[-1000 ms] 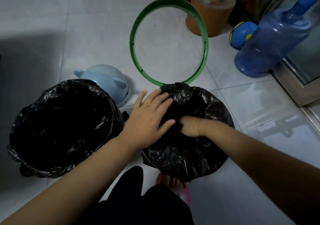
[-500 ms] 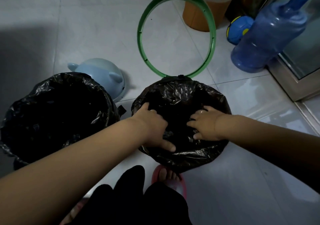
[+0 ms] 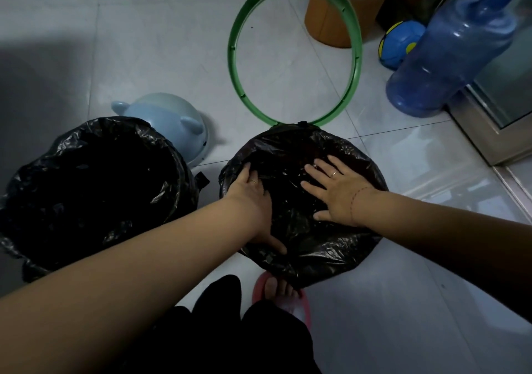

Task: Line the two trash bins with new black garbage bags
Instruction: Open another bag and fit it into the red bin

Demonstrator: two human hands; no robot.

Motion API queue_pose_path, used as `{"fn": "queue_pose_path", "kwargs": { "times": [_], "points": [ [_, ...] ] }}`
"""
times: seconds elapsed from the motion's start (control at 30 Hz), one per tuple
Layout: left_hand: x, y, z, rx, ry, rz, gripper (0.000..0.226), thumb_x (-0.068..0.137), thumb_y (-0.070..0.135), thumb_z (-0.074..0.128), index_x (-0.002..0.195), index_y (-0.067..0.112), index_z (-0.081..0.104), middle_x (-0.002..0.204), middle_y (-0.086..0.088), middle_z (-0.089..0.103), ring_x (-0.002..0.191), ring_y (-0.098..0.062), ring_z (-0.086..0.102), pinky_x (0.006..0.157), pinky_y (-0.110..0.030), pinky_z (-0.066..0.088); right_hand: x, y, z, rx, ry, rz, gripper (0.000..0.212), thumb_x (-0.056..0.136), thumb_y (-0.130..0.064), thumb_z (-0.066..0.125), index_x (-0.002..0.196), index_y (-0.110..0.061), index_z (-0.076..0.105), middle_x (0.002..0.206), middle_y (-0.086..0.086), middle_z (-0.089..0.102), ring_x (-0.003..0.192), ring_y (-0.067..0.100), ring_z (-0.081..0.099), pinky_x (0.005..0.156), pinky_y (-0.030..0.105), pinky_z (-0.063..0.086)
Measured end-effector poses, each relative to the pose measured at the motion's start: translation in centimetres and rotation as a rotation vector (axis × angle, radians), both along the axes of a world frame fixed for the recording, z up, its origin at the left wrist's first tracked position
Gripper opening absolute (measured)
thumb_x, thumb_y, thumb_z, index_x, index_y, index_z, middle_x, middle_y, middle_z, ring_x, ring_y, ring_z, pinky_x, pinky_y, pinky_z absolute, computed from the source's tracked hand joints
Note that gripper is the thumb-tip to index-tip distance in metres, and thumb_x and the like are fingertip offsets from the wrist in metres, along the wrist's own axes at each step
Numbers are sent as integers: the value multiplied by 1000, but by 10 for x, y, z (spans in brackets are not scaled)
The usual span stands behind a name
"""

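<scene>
Two bins stand on the tiled floor, each covered by a black garbage bag. The left bin's bag [image 3: 95,189] is spread wide over its rim and hangs open inside. The right bin's bag [image 3: 305,258] is draped over its rim, crinkled and glossy. My left hand [image 3: 253,200] presses into that bag at its left side, fingers dipping into the plastic and thumb spread toward the near rim. My right hand [image 3: 336,192] lies flat on the bag's right half with fingers straight and spread. A green ring [image 3: 355,65] stands hinged up at the far rim of the right bin.
A pale blue domed lid [image 3: 169,120] lies on the floor behind the left bin. A big blue water jug [image 3: 457,48], a blue and yellow ball [image 3: 400,42] and an orange stool [image 3: 328,25] stand at the back right. My foot in a pink slipper [image 3: 279,290] is just below the right bin.
Both hands moved apart over the right bin's bag. My right hand went from curled in the middle to flat and spread on the right side. The left hand shifted to the left rim.
</scene>
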State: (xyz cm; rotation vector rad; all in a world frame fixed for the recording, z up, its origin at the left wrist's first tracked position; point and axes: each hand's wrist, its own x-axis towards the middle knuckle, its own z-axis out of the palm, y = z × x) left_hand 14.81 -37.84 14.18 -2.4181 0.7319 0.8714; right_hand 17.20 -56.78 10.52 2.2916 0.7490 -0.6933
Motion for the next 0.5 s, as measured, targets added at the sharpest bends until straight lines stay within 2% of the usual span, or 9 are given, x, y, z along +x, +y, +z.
{"fn": "queue_pose_path", "kwargs": {
  "times": [0.07, 0.13, 0.17, 0.2, 0.27, 0.3, 0.37, 0.43, 0.5],
  "points": [
    [-2, 0, 0, -160, -35, -23, 112, 72, 86, 28, 150, 6, 13, 158, -17, 14, 147, -33, 0, 116, -52, -9, -7, 0, 6, 206, -41, -25, 67, 97, -54, 25, 152, -21, 7, 161, 8, -7, 147, 26, -9, 117, 45, -10],
    [-8, 0, -4, -352, 38, -77, 100, 78, 81, 24, 150, 12, 15, 159, -10, 15, 147, -26, 3, 117, -49, -5, -18, 2, 8, 409, 9, -41, 59, 98, -50, 27, 151, -27, 17, 161, 2, 3, 148, 22, 1, 117, 43, -4],
    [-12, 1, -5, -395, 136, -95, 94, 80, 80, 22, 151, 18, 17, 159, -6, 17, 147, -23, 5, 118, -48, -3, -24, 3, 8, 413, 109, -60, 56, 98, -52, 26, 150, -31, 18, 161, -2, 5, 148, 20, 2, 117, 46, -5],
    [-16, 2, -7, -386, 241, -106, 89, 81, 79, 20, 150, 23, 20, 158, -2, 21, 146, -22, 9, 117, -47, 1, -30, 3, 7, 334, 236, -89, 55, 97, -54, 23, 149, -36, 19, 161, -4, 5, 148, 20, 0, 116, 50, -8],
    [-22, 3, -9, -297, 362, -113, 83, 81, 79, 17, 147, 30, 27, 153, 0, 32, 142, -24, 22, 114, -48, 12, -37, 5, 5, 85, 425, -137, 56, 96, -59, 18, 148, -39, 21, 161, -4, 7, 148, 23, -3, 113, 57, -16],
    [-24, 3, -9, -269, 370, -112, 82, 81, 80, 16, 145, 30, 31, 150, 0, 38, 140, -25, 28, 113, -48, 16, -37, 7, 5, 17, 449, -140, 58, 95, -61, 17, 148, -38, 24, 161, -3, 8, 148, 24, -4, 112, 58, -18],
    [-23, 2, -4, -315, 319, -101, 81, 81, 79, 18, 140, 28, 41, 143, -4, 47, 134, -25, 36, 111, -44, 22, -30, 12, 10, 55, 420, -148, 60, 94, -61, 21, 147, -34, 28, 160, -1, 10, 148, 23, -3, 114, 54, -15],
    [-13, 4, 8, -486, 220, -58, 74, 82, 77, 21, 125, 28, 55, 129, -5, 59, 122, -24, 51, 104, -38, 36, -18, 15, 24, 278, 347, -149, 55, 96, -54, 32, 144, -28, 37, 157, 2, 24, 146, 21, 15, 119, 43, 2],
    [6, 12, 23, -754, 65, 47, 69, 83, 76, 24, 106, 25, 64, 103, -3, 69, 98, -23, 62, 88, -36, 48, -1, 11, 44, 685, 273, -191, 40, 95, -38, 47, 128, -17, 57, 137, 7, 53, 126, 18, 47, 110, 29, 30]
  ]
}}
